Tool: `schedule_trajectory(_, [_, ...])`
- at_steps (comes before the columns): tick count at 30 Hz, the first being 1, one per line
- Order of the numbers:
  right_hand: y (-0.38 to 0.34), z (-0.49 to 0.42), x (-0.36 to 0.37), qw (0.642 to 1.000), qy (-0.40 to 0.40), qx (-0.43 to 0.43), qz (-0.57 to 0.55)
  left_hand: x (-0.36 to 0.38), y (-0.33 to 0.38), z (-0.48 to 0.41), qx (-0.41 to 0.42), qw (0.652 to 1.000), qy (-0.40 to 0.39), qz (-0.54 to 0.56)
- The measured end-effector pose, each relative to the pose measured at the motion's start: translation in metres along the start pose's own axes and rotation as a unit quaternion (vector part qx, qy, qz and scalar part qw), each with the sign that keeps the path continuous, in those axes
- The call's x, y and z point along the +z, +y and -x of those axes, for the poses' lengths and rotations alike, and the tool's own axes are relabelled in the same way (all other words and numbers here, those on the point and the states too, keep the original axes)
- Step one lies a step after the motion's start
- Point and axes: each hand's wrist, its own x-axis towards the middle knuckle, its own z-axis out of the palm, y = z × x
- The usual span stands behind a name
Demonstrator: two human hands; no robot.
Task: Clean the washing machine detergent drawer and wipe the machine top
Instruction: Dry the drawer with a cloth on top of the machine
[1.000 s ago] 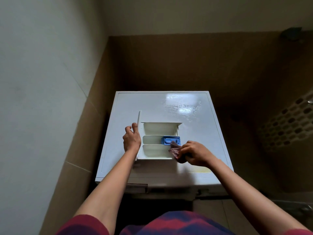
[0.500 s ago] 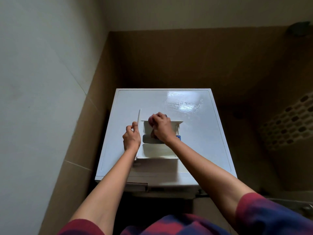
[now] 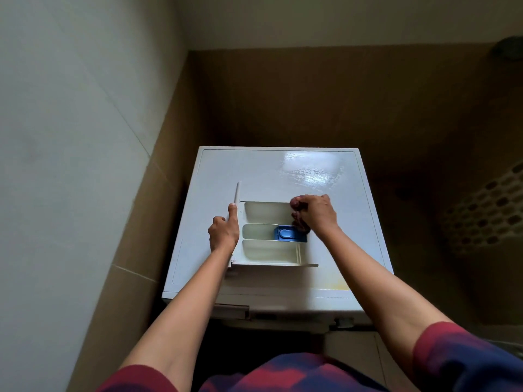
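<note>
While at drawer corner, cloth inside right fingers

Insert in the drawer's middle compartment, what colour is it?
The insert is blue, clearest in the head view.

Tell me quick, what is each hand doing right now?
Left hand: closed, holding the detergent drawer by its front panel.
Right hand: closed, gripping a dark cloth at the drawer's far right corner.
</note>
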Motion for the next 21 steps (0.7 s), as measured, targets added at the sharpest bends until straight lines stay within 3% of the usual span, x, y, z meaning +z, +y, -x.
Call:
schedule_trajectory(5, [0.0, -0.01, -0.023, 0.996, 0.007, 0.093, 0.001, -0.003, 0.004, 0.002, -0.032, 0.999, -0.025, -0.017])
schedule_trajectory(8, [-0.008, -0.007, -0.033, 0.981, 0.05, 0.129, -0.137, -0.004, 0.004, 0.002, -0.062, 0.997, -0.046, 0.008])
schedule_trajectory(10, [-0.013, -0.001, -0.039, 0.952, 0.061, 0.142, -0.264, -0.007, 0.003, 0.002, -0.087, 0.993, -0.075, 0.036])
schedule_trajectory(13, [-0.023, 0.01, -0.045, 0.874, 0.005, 0.163, -0.458, -0.013, 0.006, 0.0, -0.122, 0.97, -0.16, 0.138])
schedule_trajectory(17, [-0.032, 0.023, -0.054, 0.77, -0.072, 0.197, -0.602, -0.027, 0.013, -0.001, -0.156, 0.935, -0.229, 0.221])
schedule_trajectory(19, [-0.032, 0.026, -0.056, 0.754, -0.116, 0.178, -0.621, -0.034, 0.015, -0.002, -0.17, 0.934, -0.236, 0.208])
schedule_trajectory(21, [-0.032, 0.029, -0.059, 0.785, -0.157, 0.142, -0.582, -0.041, 0.021, -0.001, -0.163, 0.929, -0.255, 0.212])
